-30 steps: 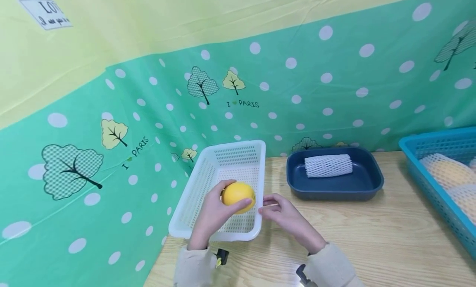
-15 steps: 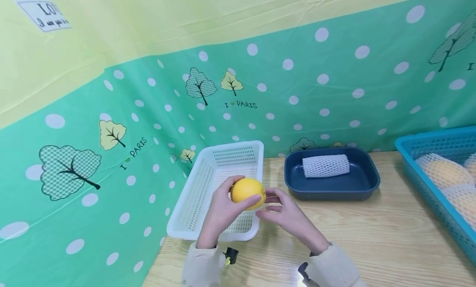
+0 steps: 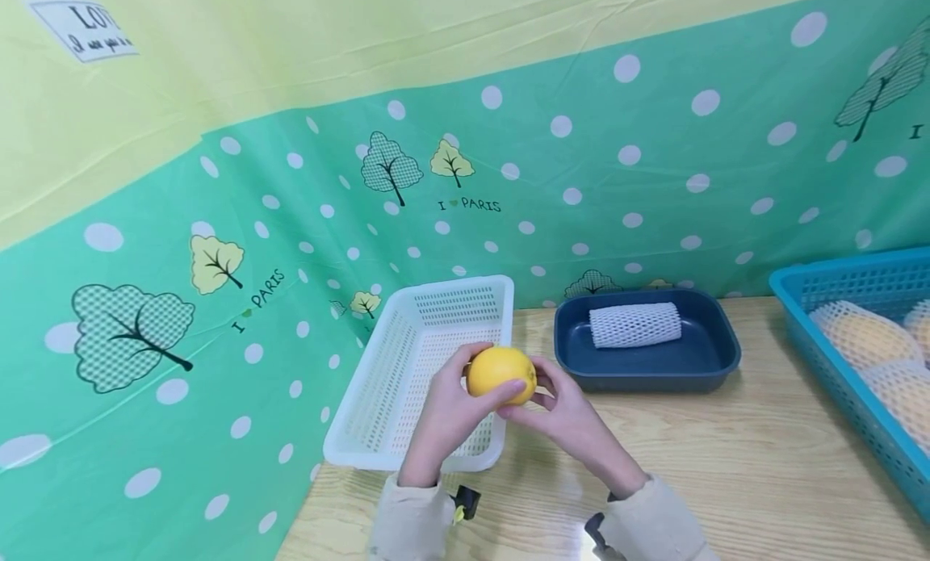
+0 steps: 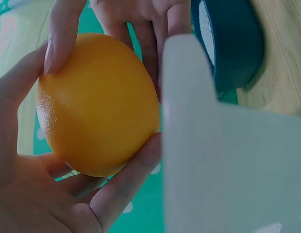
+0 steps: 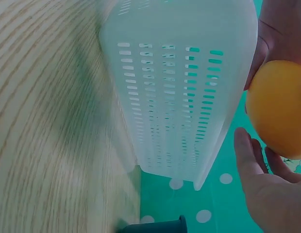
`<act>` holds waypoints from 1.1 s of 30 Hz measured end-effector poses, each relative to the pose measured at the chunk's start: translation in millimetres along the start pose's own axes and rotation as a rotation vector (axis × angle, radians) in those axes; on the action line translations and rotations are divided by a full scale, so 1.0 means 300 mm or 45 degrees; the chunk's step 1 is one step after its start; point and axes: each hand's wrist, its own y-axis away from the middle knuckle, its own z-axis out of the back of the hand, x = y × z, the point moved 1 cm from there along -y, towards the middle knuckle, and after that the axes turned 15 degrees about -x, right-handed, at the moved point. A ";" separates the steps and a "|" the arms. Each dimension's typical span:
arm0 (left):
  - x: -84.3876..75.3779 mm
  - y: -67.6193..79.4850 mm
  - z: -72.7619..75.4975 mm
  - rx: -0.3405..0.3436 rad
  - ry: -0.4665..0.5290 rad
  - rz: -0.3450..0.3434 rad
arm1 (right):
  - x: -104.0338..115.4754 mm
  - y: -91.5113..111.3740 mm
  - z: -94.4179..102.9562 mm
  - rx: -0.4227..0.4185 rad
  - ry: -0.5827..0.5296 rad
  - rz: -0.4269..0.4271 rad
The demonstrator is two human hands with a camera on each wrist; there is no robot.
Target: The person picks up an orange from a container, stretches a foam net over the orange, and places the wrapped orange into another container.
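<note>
In the head view an orange point(image 3: 500, 375) is up over the right side of the white slotted basket point(image 3: 475, 452). My left hand point(image 3: 454, 399) grips it from the left, thumb across its near face. From the right, my right hand point(image 3: 563, 408) bends its fingers onto the orange, its thumb low at the near side. In the left wrist view the orange point(image 4: 99, 107) sits between both hands. The right wrist view shows the fingers of my right hand point(image 5: 279, 199) at the orange point(image 5: 281, 107), beside the basket's outer wall point(image 5: 170, 87).
A dark blue tray point(image 3: 647, 375) with a white foam net sleeve point(image 3: 634, 325) in it stands to the right of the basket. At the far right, a blue basket point(image 3: 835, 367) holds net-wrapped fruit point(image 3: 865, 335). A dotted green cloth point(image 3: 610, 182) hangs behind the wooden table point(image 3: 763, 464).
My left hand has lifted the orange from inside the white basket and brought it rightward. My right hand has left the basket's rim and come onto the orange's right side.
</note>
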 end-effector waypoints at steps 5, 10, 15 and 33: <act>-0.002 0.004 -0.014 0.048 0.015 -0.005 | -0.002 -0.002 0.016 -0.010 -0.005 0.011; 0.000 0.005 -0.022 0.098 0.026 -0.030 | 0.000 -0.005 0.041 -0.010 -0.010 0.038; -0.002 0.007 -0.031 0.175 0.053 -0.047 | 0.003 -0.003 0.083 0.004 0.040 0.081; -0.006 0.038 -0.106 0.342 0.108 -0.154 | 0.018 0.012 0.262 0.110 0.406 0.175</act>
